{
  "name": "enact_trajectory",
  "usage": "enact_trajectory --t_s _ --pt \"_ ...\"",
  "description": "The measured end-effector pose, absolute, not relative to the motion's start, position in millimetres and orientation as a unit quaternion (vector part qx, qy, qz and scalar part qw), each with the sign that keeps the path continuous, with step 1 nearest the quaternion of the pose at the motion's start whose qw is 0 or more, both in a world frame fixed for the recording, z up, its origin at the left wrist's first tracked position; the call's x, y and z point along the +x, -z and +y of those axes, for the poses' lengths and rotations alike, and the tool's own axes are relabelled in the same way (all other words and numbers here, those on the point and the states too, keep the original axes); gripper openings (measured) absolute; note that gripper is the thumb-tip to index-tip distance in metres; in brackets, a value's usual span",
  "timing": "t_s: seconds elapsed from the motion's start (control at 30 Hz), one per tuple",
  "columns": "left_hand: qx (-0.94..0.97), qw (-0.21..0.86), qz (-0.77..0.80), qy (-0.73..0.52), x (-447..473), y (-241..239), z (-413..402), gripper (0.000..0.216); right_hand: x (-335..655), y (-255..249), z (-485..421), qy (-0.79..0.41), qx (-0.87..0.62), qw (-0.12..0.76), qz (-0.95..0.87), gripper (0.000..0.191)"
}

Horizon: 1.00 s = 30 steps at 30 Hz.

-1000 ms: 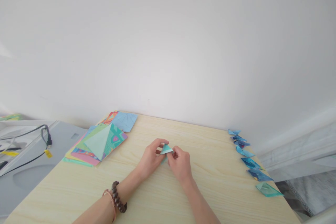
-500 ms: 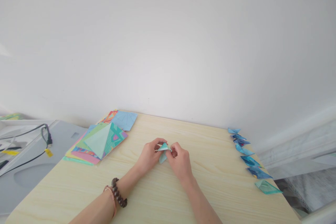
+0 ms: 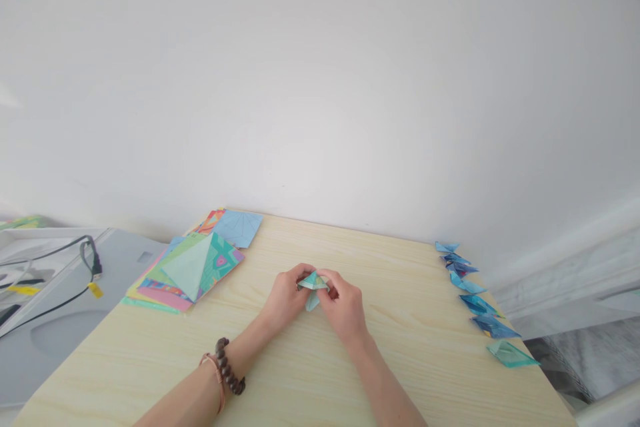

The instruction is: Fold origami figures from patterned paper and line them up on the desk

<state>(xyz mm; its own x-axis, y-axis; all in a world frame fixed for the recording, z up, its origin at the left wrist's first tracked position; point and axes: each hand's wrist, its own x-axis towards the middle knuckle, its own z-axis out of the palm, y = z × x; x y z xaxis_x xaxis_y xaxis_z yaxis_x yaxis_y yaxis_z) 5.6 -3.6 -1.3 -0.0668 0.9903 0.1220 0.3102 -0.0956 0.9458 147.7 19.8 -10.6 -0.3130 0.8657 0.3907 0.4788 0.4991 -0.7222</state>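
A small piece of folded teal origami paper [image 3: 313,281] is held between both hands over the middle of the wooden table [image 3: 280,373]. My left hand [image 3: 287,297] pinches its left side; a dark bead bracelet and a pink cord circle that wrist. On the paper's right side, my right hand [image 3: 344,307] is closed with thumb and fingertips. A pale flap points down between the hands. The fingers partly cover the paper's sides.
Sheets of coloured origami paper [image 3: 220,263] lie stacked at the table's left, with a blue sheet [image 3: 240,228] behind. Several folded paper boats [image 3: 493,327] line the right edge. Left of the table are a grey surface [image 3: 125,273] and a black cable [image 3: 93,260]. A white wall [image 3: 320,80] stands behind.
The fingers of my right hand have shifted up onto the paper's top edge. The folded paper now looks wider, with its patterned face turned more toward me.
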Motion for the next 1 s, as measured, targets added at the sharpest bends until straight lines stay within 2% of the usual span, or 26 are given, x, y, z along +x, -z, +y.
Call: enact_trajectory --t_s 0.23,0.4,0.57,0.73,0.87,1.0 --pt "0.541 0.394 0.541 -0.509 9 3 -5 0.021 156 14 25 -0.192 -0.358 0.408 -0.818 0.033" --pt "0.531 0.434 0.514 -0.514 5 1 -2 0.023 156 14 23 -0.212 -0.358 0.418 -0.808 0.033" --pt "0.465 0.624 0.43 -0.457 -12 -6 1 0.038 158 12 22 -0.192 -0.345 0.419 -0.818 0.035" --pt "0.347 0.77 0.308 -0.438 -22 -10 -1 0.038 162 12 27 -0.158 -0.339 0.421 -0.827 0.035" --pt "0.33 0.768 0.31 -0.453 -20 -9 -1 0.034 166 7 28 -0.152 -0.33 0.412 -0.835 0.035" --pt "0.345 0.739 0.329 -0.476 -19 -6 1 0.039 169 -2 26 -0.209 -0.315 0.401 -0.834 0.036"
